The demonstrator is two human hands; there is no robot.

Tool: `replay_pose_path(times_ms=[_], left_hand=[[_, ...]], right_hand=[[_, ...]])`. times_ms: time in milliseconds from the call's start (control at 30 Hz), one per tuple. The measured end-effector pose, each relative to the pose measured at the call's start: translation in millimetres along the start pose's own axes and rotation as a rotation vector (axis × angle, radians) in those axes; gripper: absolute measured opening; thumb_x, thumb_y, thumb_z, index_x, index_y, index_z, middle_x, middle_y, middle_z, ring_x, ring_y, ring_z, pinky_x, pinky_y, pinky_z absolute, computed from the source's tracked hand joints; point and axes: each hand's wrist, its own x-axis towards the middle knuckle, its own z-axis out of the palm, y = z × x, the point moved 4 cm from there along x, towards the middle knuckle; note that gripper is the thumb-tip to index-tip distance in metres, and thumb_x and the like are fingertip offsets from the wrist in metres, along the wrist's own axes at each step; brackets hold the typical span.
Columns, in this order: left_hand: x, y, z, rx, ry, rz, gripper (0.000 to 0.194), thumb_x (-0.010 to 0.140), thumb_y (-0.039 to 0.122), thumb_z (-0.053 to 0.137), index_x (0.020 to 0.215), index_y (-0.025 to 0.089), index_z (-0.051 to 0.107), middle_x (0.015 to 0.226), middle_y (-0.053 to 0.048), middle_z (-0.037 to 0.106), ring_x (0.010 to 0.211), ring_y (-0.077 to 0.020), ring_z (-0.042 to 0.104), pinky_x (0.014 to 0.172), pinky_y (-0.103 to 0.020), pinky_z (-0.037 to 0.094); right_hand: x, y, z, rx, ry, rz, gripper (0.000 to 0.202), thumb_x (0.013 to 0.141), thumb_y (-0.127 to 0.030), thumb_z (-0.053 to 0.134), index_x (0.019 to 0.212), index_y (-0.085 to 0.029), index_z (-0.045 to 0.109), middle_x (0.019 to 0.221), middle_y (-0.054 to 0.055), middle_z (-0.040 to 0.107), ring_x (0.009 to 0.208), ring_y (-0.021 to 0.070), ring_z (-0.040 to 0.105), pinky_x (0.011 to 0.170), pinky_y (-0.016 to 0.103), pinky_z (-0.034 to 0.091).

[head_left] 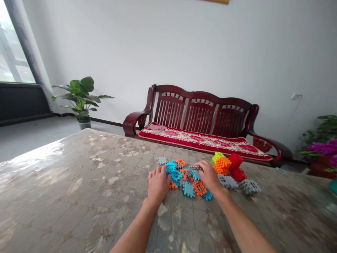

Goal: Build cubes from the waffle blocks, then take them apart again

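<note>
A heap of toothed plastic interlocking tiles in blue, orange and grey lies on the table. My left hand (158, 182) is at the heap's left side, fingers curled, with a bright blue tile (171, 166) at its thumb and index finger. Over the right side, my right hand (210, 176) pinches the end of a dark grey tile (195, 167), seen nearly edge-on. Between the hands are an orange tile (199, 188) with a window pattern and a teal tile (189, 189). A pale grey tile (162, 160) lies beyond my left fingers.
Right of my right hand sit joined pieces: an orange block (222, 166), a red block (237, 167), a yellow-green block (218, 157) and grey tiles (250, 187). A patterned cover spreads over the table (79, 189). Behind it stands a wooden bench (202, 95) with a red cushion.
</note>
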Motion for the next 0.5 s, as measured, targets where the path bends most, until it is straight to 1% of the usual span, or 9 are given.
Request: replay_pose_path(times_ms=[67, 133, 267, 333, 400, 500], left_hand=[[1, -1, 1.2, 0.0, 0.004, 0.005, 0.042, 0.089, 0.03, 0.045, 0.13, 0.023, 0.051, 0.126, -0.009, 0.06, 0.118, -0.0244, 0.051, 0.102, -0.039, 0.033], [1, -2, 2.9, -0.001, 0.013, 0.011, 0.042, 0.089, 0.031, 0.045, 0.13, 0.023, 0.051, 0.126, -0.009, 0.06, 0.118, -0.0246, 0.051, 0.102, -0.039, 0.033], [3, -3, 4.9, 0.001, 0.033, 0.019, 0.043, 0.089, 0.031, 0.045, 0.131, 0.023, 0.051, 0.126, -0.009, 0.06, 0.119, -0.0247, 0.051, 0.101, -0.039, 0.033], [2, -2, 4.3, 0.006, 0.03, 0.019, 0.043, 0.089, 0.031, 0.045, 0.131, 0.023, 0.051, 0.127, -0.009, 0.06, 0.118, -0.0246, 0.052, 0.101, -0.038, 0.034], [2, -2, 2.9, 0.011, 0.029, 0.018, 0.042, 0.09, 0.031, 0.044, 0.13, 0.022, 0.051, 0.127, -0.009, 0.06, 0.116, -0.0247, 0.053, 0.1, -0.038, 0.035], [1, -1, 1.5, 0.02, 0.036, 0.017, 0.042, 0.089, 0.031, 0.044, 0.13, 0.023, 0.052, 0.127, -0.009, 0.06, 0.115, -0.025, 0.054, 0.098, -0.039, 0.036]], right_hand=[[-17, 0, 2, 0.059, 0.008, -0.021, 0.047, 0.066, 0.003, 0.038, 0.092, -0.02, 0.069, 0.101, 0.004, 0.068, 0.102, 0.017, 0.059, 0.095, 0.029, 0.043], [-31, 3, 4, 0.082, 0.027, -0.007, 0.056, 0.061, 0.005, 0.034, 0.098, -0.019, 0.069, 0.108, 0.005, 0.067, 0.107, 0.0164, 0.058, 0.099, 0.031, 0.042], [-47, 5, 4, 0.116, 0.091, 0.03, 0.061, 0.06, 0.005, 0.033, 0.106, -0.018, 0.067, 0.118, 0.007, 0.065, 0.115, 0.0163, 0.056, 0.102, 0.033, 0.043], [-52, 3, 2, 0.113, 0.138, 0.049, 0.06, 0.061, 0.003, 0.034, 0.108, -0.016, 0.065, 0.119, 0.008, 0.064, 0.116, 0.0173, 0.055, 0.103, 0.034, 0.042], [-58, -3, -1, 0.087, 0.196, 0.064, 0.054, 0.067, -0.001, 0.038, 0.112, -0.015, 0.063, 0.119, 0.009, 0.064, 0.117, 0.0195, 0.054, 0.104, 0.037, 0.041], [-63, -14, -2, 0.015, 0.222, 0.067, 0.044, 0.076, -0.015, 0.05, 0.119, -0.017, 0.059, 0.122, 0.009, 0.062, 0.117, 0.0237, 0.053, 0.104, 0.04, 0.04]])
